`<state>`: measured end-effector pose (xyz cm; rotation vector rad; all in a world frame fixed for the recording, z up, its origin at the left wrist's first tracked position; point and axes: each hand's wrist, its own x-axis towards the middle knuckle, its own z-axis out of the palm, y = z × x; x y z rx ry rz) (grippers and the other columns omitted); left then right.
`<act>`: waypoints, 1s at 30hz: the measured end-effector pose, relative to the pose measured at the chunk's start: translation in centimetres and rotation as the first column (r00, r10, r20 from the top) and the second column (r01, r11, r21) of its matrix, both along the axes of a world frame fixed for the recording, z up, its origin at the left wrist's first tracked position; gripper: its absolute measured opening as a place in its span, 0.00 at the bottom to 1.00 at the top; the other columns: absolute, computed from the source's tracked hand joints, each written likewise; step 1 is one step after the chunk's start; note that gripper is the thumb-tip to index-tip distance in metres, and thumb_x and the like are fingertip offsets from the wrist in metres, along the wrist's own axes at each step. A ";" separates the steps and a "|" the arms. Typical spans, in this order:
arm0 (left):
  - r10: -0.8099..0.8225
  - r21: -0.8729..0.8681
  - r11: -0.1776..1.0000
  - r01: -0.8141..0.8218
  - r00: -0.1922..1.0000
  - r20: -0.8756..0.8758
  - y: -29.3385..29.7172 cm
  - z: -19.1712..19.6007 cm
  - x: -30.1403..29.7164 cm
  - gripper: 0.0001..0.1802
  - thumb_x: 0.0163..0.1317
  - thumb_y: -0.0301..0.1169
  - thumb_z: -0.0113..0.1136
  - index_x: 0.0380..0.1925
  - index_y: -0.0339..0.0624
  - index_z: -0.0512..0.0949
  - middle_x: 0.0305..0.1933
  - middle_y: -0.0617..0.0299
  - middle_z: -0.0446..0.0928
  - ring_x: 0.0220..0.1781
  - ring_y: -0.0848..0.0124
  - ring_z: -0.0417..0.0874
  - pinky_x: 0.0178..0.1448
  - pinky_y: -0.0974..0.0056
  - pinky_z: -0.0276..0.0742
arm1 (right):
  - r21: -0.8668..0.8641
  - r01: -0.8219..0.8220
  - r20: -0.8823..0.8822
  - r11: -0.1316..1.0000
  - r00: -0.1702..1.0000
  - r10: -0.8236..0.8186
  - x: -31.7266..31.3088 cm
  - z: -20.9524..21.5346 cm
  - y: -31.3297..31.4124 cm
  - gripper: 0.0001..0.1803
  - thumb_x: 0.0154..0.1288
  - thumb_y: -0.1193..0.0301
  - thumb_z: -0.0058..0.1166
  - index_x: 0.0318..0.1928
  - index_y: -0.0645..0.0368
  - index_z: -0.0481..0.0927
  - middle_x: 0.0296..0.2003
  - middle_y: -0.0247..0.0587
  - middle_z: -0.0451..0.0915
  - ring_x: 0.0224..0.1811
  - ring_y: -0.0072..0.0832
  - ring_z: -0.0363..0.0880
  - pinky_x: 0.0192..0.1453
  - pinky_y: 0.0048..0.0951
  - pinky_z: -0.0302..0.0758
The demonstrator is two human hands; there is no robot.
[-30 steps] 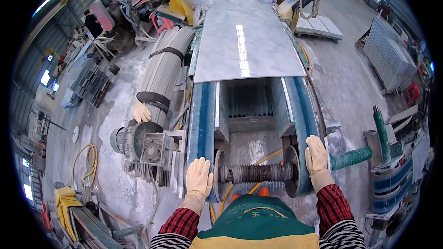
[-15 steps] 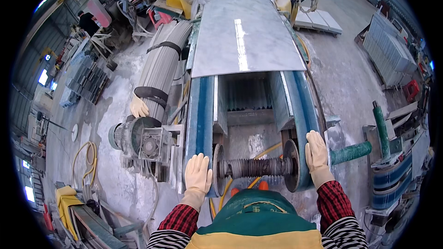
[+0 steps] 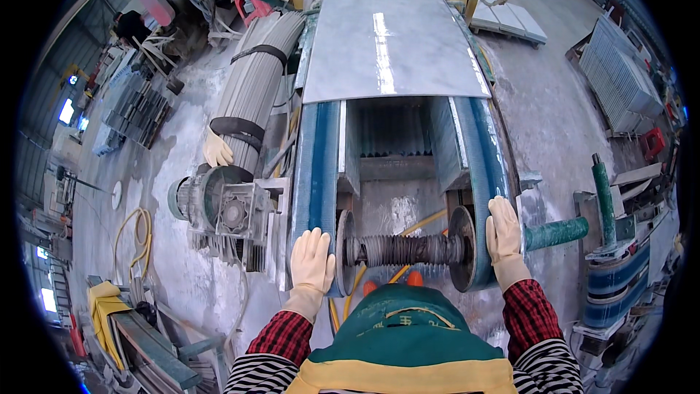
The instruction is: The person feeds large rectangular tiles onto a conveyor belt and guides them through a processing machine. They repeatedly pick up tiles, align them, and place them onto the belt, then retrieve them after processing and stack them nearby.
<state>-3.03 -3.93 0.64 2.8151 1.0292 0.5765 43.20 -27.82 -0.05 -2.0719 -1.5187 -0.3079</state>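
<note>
I stand at the near end of a conveyor with two blue belts. My left hand, in a cream glove, lies flat on the end of the left blue belt. My right hand, gloved the same, rests on the end of the right blue belt, fingers together and pointing away. Between my hands runs a dark ribbed roller shaft with a disc wheel at each end. A large grey stone slab lies on the belts farther off. Neither hand grips anything.
A grey motor and gearbox sits left of the belt, with a strapped bundle of grey rods and a spare glove behind it. A green pipe sticks out on the right. Yellow hose lies on the dusty floor.
The stone slab has travelled away from me along the belts, baring more of the blue belts and the gap between them. My hands have stayed on the belt ends.
</note>
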 end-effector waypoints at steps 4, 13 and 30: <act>-0.007 0.004 1.000 0.007 1.000 0.019 -0.1 0.0 0.0 0.31 0.71 0.41 0.63 0.70 0.39 0.79 0.76 0.43 0.75 0.78 0.39 0.74 0.84 0.38 0.66 | -0.007 0.008 -0.001 1.000 1.000 -0.008 0.0 -0.2 -0.1 0.21 0.79 0.73 0.57 0.68 0.62 0.79 0.68 0.63 0.82 0.73 0.63 0.78 0.84 0.56 0.70; 0.016 -0.002 1.000 -0.016 1.000 -0.012 -0.6 -0.1 -0.3 0.31 0.72 0.43 0.60 0.70 0.38 0.79 0.77 0.41 0.75 0.78 0.38 0.74 0.84 0.37 0.65 | -0.019 0.004 -0.002 1.000 1.000 -0.004 -0.5 0.7 -0.2 0.20 0.78 0.73 0.57 0.67 0.63 0.79 0.68 0.62 0.82 0.73 0.62 0.78 0.84 0.56 0.70; -0.014 0.046 0.999 0.014 1.000 0.005 -1.0 -1.7 -1.2 0.31 0.78 0.45 0.55 0.72 0.36 0.77 0.78 0.40 0.75 0.80 0.36 0.72 0.85 0.34 0.63 | -0.074 0.034 0.026 0.997 0.999 -0.032 -1.8 3.1 0.1 0.17 0.73 0.75 0.55 0.60 0.64 0.77 0.62 0.58 0.80 0.68 0.57 0.78 0.79 0.50 0.72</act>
